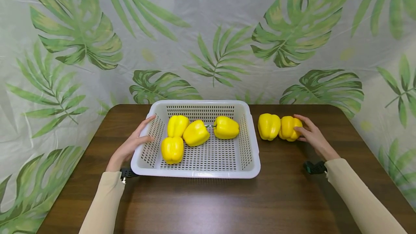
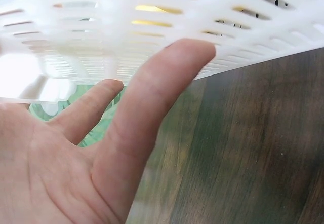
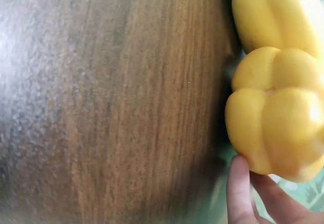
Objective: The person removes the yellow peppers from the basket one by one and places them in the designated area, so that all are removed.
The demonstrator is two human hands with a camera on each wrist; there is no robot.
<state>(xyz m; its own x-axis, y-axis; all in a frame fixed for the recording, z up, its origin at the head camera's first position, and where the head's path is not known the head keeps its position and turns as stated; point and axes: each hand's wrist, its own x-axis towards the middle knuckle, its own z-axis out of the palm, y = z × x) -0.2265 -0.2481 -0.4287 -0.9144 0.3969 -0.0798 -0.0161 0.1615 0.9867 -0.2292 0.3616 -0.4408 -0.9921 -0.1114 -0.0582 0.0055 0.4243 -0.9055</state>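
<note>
A white plastic basket (image 1: 195,174) with slotted walls stands on the table, several yellow bell peppers inside, one being the pepper (image 1: 226,128) at its right. My left hand (image 1: 131,145) touches the basket's left side; in the left wrist view its thumb (image 2: 152,92) lies straight against the slotted wall. Right of the basket, two more yellow bell peppers sit side by side on the wood. My right hand (image 1: 313,136) holds the outer bell pepper (image 1: 289,128) at its right side, fingers behind and thumb in front. The inner bell pepper (image 1: 269,127) touches it.
The brown wooden table (image 1: 208,205) runs beneath everything, its rounded far corners near the wall. Behind it hangs a pale sheet (image 1: 227,6) printed with green leaves. Dark straps circle both wrists.
</note>
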